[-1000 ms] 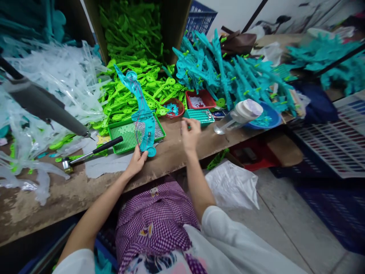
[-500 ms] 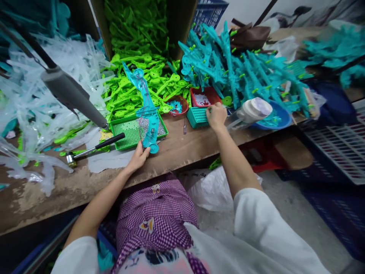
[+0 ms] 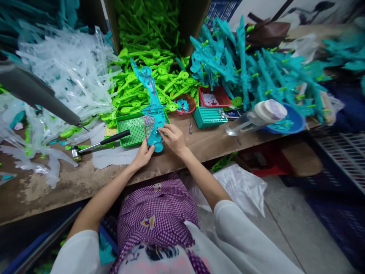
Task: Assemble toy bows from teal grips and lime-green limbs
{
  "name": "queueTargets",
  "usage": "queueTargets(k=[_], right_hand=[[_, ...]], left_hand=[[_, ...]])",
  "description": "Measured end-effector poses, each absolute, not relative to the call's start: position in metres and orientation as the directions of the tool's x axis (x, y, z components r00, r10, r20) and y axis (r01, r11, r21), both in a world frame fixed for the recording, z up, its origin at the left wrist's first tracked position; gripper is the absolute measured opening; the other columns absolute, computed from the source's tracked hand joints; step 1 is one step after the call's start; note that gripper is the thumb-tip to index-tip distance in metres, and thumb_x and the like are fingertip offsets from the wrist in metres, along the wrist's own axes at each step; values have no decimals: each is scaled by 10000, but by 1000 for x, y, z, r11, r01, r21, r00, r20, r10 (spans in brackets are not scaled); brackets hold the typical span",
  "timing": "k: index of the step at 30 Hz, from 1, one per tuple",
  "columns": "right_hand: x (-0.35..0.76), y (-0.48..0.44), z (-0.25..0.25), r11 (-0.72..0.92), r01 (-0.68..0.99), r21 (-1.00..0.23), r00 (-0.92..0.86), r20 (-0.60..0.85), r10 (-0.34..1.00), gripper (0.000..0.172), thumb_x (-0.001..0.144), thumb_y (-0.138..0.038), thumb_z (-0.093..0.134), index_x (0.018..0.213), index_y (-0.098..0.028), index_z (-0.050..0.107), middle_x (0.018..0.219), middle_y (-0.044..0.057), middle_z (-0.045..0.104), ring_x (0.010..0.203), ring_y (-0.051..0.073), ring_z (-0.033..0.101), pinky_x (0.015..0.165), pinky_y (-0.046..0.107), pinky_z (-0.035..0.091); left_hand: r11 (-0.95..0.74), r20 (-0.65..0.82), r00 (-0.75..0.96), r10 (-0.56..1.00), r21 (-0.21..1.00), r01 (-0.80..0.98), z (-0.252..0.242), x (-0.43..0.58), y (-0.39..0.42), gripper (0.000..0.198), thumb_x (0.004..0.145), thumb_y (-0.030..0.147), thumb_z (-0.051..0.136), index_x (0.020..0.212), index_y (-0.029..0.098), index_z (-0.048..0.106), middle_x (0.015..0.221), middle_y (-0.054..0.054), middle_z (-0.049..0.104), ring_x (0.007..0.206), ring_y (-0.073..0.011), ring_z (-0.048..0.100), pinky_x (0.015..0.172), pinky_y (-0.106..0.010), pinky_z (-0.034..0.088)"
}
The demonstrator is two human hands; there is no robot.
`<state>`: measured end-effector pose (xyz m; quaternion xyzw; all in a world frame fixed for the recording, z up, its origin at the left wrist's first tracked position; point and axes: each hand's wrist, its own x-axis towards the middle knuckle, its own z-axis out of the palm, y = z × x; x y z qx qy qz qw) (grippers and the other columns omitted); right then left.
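Observation:
My left hand point(image 3: 141, 156) grips the lower end of a long turquoise plastic shell point(image 3: 154, 101) with thin red wires running along it. My right hand point(image 3: 175, 140) is at the shell's lower right side, its fingertips pinched together against the inside. Whatever small piece they hold is hidden. Beneath the shell lies a green perforated tray point(image 3: 129, 131) with small silvery metal parts in it. A hammer point(image 3: 99, 144) with a black handle rests across the tray's left edge.
A grey power screwdriver point(image 3: 42, 93) hangs at the left by white plastic pieces point(image 3: 65, 68). Lime-green parts point(image 3: 134, 83) and turquoise shells point(image 3: 242, 68) are heaped behind. A teal box point(image 3: 209, 118), red basket point(image 3: 215, 96), small screwdriver point(image 3: 191, 127) and clear jar point(image 3: 256, 114) stand rightward.
My right hand has come left from the teal box to the turquoise shell. My left hand keeps its grip on the shell. The view has shifted slightly.

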<state>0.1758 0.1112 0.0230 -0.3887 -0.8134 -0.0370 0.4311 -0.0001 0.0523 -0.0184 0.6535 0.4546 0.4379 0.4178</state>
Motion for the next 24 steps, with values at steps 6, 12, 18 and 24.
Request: queueTargets(k=[6, 12, 18, 24], right_hand=[[178, 115, 28, 730, 657, -189, -446, 683, 579, 266, 974, -271, 483, 947, -183, 732, 960, 98, 734, 907, 182, 682, 823, 319, 562], [174, 106, 36, 664, 705, -251, -462, 548, 697, 286, 983, -281, 460, 1019, -190, 728, 1040, 97, 727, 998, 197, 669, 931, 358, 538], [167, 64, 26, 491, 798, -349, -334, 422, 843, 440, 994, -355, 415, 1412, -237, 487, 1386, 124, 562, 1324, 262, 500, 1170, 590, 287], [157, 59, 36, 215, 194, -957, 133, 243, 961, 510, 958, -520, 372, 1387, -254, 446, 1248, 112, 631, 1162, 212, 614, 971, 429, 528]], left_hand=[[-294, 259, 169, 951, 926, 238, -23, 0, 53, 416, 953, 524, 461, 1184, 179, 437, 1092, -102, 606, 984, -221, 590, 903, -389, 486], [-298, 260, 176, 949, 923, 242, -21, 1, 52, 389, 951, 449, 484, 1221, 175, 426, 1134, -119, 609, 1023, -235, 597, 930, -413, 481], [-306, 270, 172, 947, 922, 237, -21, 1, 51, 388, 958, 428, 472, 1241, 169, 418, 1168, -136, 607, 1043, -240, 602, 952, -435, 480], [-361, 263, 350, 899, 897, 255, -5, 9, 37, 532, 974, 444, 438, 1399, 135, 356, 1272, -181, 583, 1131, -288, 593, 1002, -476, 472]])
